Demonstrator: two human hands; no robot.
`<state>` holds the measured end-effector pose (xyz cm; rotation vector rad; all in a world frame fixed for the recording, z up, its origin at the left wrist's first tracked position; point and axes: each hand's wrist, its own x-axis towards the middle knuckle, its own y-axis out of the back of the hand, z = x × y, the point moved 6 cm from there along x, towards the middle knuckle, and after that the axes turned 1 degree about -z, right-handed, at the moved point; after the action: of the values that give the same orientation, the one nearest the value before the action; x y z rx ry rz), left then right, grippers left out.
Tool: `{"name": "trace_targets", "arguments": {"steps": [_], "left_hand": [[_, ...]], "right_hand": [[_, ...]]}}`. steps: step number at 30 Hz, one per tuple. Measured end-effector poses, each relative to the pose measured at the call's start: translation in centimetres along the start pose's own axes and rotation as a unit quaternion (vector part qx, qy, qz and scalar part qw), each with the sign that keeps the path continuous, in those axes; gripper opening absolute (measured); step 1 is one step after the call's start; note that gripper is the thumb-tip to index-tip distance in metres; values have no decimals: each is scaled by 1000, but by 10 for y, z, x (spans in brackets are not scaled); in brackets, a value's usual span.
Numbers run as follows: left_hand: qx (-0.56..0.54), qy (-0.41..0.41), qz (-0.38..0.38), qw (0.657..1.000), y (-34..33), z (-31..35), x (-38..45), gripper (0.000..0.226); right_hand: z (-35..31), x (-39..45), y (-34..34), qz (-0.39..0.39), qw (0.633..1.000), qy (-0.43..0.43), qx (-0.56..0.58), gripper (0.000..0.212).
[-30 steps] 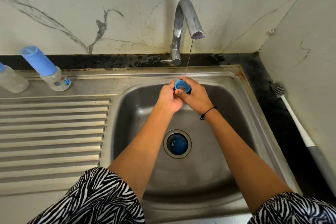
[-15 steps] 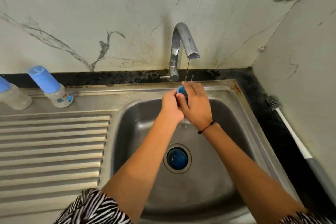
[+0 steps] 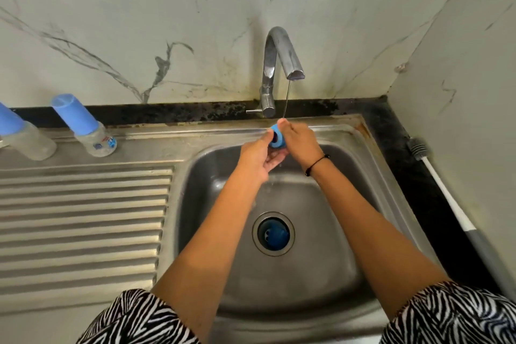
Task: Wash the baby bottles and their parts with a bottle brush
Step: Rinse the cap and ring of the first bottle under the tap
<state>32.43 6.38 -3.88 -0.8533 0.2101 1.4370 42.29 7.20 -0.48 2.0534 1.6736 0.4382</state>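
Holding blue ring (image 3: 277, 137), hands (image 3: 282, 148) over sink (image 3: 360, 131)

2 bare forearms reach out from short sleeves in a black-and-white zebra-stripe print, the left sleeve (image 3: 139, 318) and the right sleeve (image 3: 452, 315). A thin black cord bracelet (image 3: 317, 164) circles the right wrist, with 1 small dark bead.

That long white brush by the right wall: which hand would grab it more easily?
Probably the right hand: the bottle brush lies on the counter on its side. The left hand would have to cross over. Both hold the blue ring.
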Motion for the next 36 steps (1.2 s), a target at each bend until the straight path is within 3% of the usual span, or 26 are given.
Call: {"name": "trace_targets", "arguments": {"steps": [3,7,11,13,16,19,20,26,28,32,36], "left_hand": [[93,-66,38,993,12,13,-8,22],[148,-130,53,979,25,25,-28,20],[169,-161,41,971,35,29,-56,14],[198,-188,28,962,46,31,-73,17],[295,-198,28,934,70,23,-93,17],[332,-168,64,926,102,3,-104,22],[337,-163,80,924,113,-3,-109,26],[344,-183,138,911,162,-16,-140,23],[337,-202,158,906,184,-9,-149,14],[341,-223,196,892,233,9,-177,21],[379,-229,261,858,298,23,-206,24]], "right_hand": [[-5,-6,-5,-40,998,37,17,31],[-19,-28,-10,-154,980,108,-58,52],[-47,-46,0,-88,955,201,-198,44],[-51,-55,6,-122,968,175,-129,37],[-30,-76,-5,-205,972,32,112,24],[13,-95,-50,-227,962,-5,-152,29],[17,-102,-62,-209,962,2,-177,31],[-31,-130,-102,-194,976,52,-77,33],[-50,-139,-120,-210,971,83,-80,32],[-85,-156,-167,-244,959,120,-79,33],[-123,-180,-233,-269,944,162,-101,31]]}}
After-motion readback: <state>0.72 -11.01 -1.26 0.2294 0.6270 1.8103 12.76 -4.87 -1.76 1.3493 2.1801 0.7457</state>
